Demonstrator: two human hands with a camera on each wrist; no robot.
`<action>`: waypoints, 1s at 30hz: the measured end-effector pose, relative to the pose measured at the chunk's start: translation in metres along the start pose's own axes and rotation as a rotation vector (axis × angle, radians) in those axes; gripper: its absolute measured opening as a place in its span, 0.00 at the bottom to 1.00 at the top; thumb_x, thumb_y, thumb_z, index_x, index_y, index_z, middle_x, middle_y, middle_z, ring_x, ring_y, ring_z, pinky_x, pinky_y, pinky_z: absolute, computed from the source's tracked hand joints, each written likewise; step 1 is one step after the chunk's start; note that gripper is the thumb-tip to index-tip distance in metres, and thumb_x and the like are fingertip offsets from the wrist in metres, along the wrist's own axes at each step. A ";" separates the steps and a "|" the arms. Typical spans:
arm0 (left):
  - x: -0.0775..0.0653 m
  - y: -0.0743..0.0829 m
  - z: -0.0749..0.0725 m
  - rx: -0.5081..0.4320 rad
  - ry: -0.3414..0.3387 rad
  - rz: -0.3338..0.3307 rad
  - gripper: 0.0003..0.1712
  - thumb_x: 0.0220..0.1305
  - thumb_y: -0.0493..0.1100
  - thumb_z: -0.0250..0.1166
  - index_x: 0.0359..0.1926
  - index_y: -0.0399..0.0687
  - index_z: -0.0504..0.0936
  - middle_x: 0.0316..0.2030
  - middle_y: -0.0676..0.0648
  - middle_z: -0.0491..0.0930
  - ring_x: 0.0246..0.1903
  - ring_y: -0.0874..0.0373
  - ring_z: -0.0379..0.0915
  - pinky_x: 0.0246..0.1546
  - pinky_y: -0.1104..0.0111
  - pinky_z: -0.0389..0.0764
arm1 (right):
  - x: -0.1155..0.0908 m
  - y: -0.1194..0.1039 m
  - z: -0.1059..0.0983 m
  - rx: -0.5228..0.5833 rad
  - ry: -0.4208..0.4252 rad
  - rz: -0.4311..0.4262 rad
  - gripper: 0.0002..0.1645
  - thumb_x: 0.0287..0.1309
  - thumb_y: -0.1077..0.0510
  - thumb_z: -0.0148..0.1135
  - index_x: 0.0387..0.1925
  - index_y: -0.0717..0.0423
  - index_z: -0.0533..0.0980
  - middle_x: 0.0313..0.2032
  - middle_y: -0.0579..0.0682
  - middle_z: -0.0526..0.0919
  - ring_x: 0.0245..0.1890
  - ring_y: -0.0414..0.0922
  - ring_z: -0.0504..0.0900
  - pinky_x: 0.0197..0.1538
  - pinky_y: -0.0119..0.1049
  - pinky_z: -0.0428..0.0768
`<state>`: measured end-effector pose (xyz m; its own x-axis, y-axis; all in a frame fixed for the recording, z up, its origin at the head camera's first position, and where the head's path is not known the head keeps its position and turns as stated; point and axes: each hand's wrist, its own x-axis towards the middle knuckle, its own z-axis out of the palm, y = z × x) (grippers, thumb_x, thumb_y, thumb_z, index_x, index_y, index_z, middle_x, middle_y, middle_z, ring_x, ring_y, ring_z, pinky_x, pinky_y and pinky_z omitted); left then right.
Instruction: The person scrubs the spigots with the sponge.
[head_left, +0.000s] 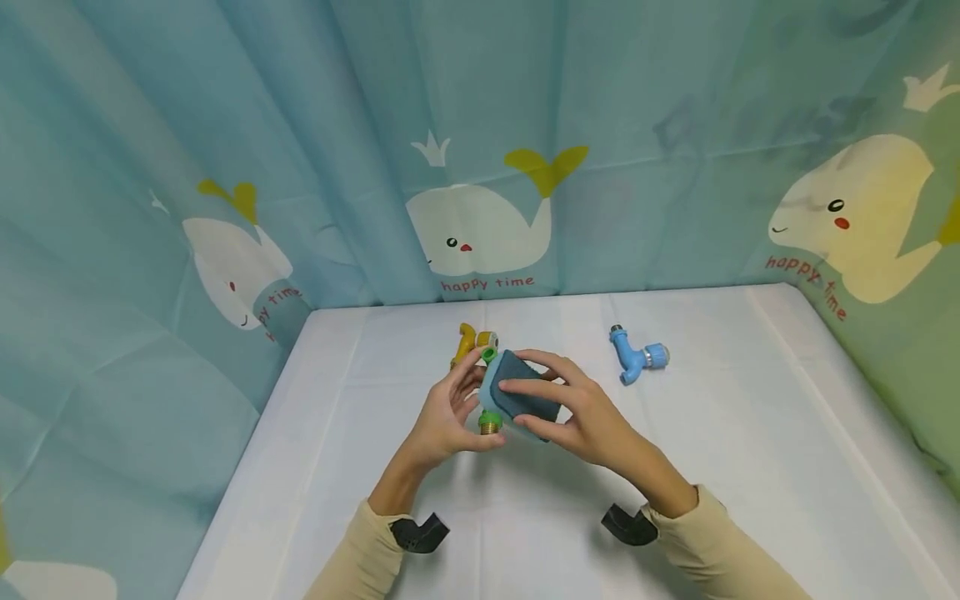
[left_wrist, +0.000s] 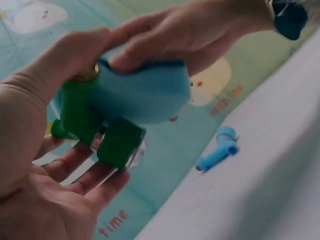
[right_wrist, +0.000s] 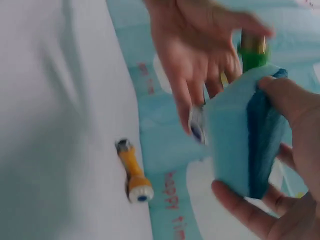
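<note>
My left hand grips a green faucet with a brass threaded end, its thumb by the threads and its fingers along the far side. In my right hand is a two-layer blue sponge, light blue on one face and dark blue on the other, pinched between thumb and fingers. The light face of the sponge lies against the faucet body, hiding much of it in the head view. In the left wrist view the faucet's green handle shows below the sponge.
Behind the hands a yellow faucet lies on the white table, partly covered by the left hand. A light blue faucet lies farther right. A blue curtain with whale prints hangs along the table's back edge.
</note>
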<state>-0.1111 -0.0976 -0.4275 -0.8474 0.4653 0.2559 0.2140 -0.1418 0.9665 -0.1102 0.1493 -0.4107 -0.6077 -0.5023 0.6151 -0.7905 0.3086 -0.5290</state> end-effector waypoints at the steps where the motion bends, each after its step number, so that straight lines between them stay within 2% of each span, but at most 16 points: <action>1: -0.001 0.000 0.000 -0.001 -0.009 -0.002 0.70 0.48 0.47 0.85 0.81 0.37 0.48 0.61 0.39 0.71 0.66 0.49 0.68 0.66 0.66 0.72 | -0.001 0.001 0.000 -0.017 0.018 0.015 0.28 0.57 0.57 0.77 0.60 0.44 0.83 0.69 0.55 0.71 0.60 0.51 0.77 0.47 0.44 0.85; 3: -0.002 0.000 0.001 0.019 -0.021 -0.009 0.71 0.47 0.48 0.85 0.81 0.38 0.47 0.62 0.39 0.71 0.67 0.50 0.67 0.67 0.65 0.72 | -0.001 0.003 -0.002 -0.045 0.053 0.032 0.29 0.55 0.59 0.78 0.59 0.45 0.83 0.69 0.55 0.72 0.56 0.50 0.79 0.44 0.43 0.84; 5: -0.001 -0.001 0.001 0.060 -0.023 -0.004 0.69 0.49 0.45 0.85 0.81 0.39 0.49 0.63 0.39 0.71 0.66 0.51 0.68 0.67 0.64 0.72 | -0.001 0.003 -0.004 -0.050 0.052 0.015 0.29 0.54 0.59 0.78 0.59 0.45 0.84 0.69 0.55 0.72 0.55 0.49 0.79 0.43 0.42 0.84; 10: 0.000 0.000 0.002 0.282 -0.030 0.048 0.65 0.47 0.35 0.84 0.80 0.43 0.54 0.60 0.40 0.73 0.62 0.52 0.69 0.67 0.63 0.72 | 0.000 -0.004 -0.006 -0.111 -0.042 -0.047 0.27 0.58 0.53 0.77 0.60 0.39 0.83 0.69 0.53 0.72 0.55 0.50 0.76 0.41 0.39 0.81; 12: 0.000 0.000 0.003 0.315 -0.033 0.056 0.64 0.46 0.33 0.83 0.80 0.44 0.55 0.59 0.40 0.73 0.60 0.52 0.70 0.67 0.63 0.73 | 0.000 -0.005 -0.006 -0.155 -0.051 -0.030 0.26 0.58 0.52 0.77 0.59 0.37 0.84 0.69 0.52 0.72 0.53 0.48 0.75 0.38 0.38 0.79; 15: -0.001 0.000 0.004 0.238 -0.030 0.039 0.65 0.48 0.33 0.83 0.81 0.43 0.52 0.60 0.38 0.72 0.62 0.52 0.69 0.68 0.63 0.72 | 0.000 -0.004 -0.004 -0.168 -0.022 0.017 0.27 0.57 0.53 0.77 0.60 0.40 0.83 0.69 0.53 0.73 0.55 0.50 0.77 0.37 0.38 0.80; 18: -0.003 -0.001 0.004 0.149 -0.009 0.021 0.67 0.49 0.35 0.83 0.81 0.41 0.48 0.64 0.37 0.69 0.65 0.53 0.66 0.68 0.65 0.70 | 0.000 -0.002 -0.002 -0.106 0.020 0.067 0.28 0.57 0.55 0.77 0.61 0.44 0.83 0.68 0.55 0.73 0.58 0.52 0.79 0.39 0.39 0.84; 22: -0.004 0.000 0.003 0.126 -0.010 0.042 0.69 0.49 0.36 0.83 0.81 0.39 0.45 0.67 0.36 0.66 0.67 0.52 0.63 0.69 0.67 0.69 | 0.000 0.001 0.000 -0.031 0.031 0.103 0.29 0.58 0.57 0.76 0.61 0.47 0.82 0.66 0.57 0.75 0.58 0.54 0.81 0.43 0.43 0.87; 25: -0.002 0.003 0.002 0.096 -0.039 0.056 0.69 0.47 0.33 0.83 0.82 0.42 0.46 0.68 0.34 0.64 0.69 0.50 0.62 0.70 0.65 0.68 | 0.002 0.006 -0.003 -0.079 0.043 0.139 0.28 0.59 0.56 0.75 0.61 0.48 0.82 0.65 0.59 0.75 0.58 0.56 0.81 0.47 0.48 0.87; 28: -0.001 0.004 0.004 0.081 -0.068 0.068 0.70 0.45 0.30 0.83 0.82 0.47 0.48 0.70 0.36 0.62 0.71 0.49 0.60 0.70 0.62 0.68 | 0.005 0.006 -0.008 -0.036 0.091 0.211 0.27 0.60 0.56 0.74 0.62 0.48 0.81 0.65 0.57 0.76 0.56 0.55 0.82 0.40 0.44 0.87; 30: -0.001 0.004 0.005 0.072 -0.067 0.080 0.69 0.46 0.32 0.83 0.82 0.47 0.48 0.71 0.37 0.61 0.72 0.49 0.59 0.70 0.61 0.69 | 0.007 0.003 -0.007 0.033 0.108 0.229 0.28 0.61 0.56 0.73 0.63 0.47 0.81 0.66 0.55 0.76 0.54 0.52 0.83 0.35 0.40 0.86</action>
<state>-0.1070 -0.0947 -0.4241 -0.7924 0.5126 0.3307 0.3158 -0.1190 0.9413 -0.1176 0.1520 -0.4040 -0.7768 -0.3325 0.5348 -0.6292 0.3772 -0.6796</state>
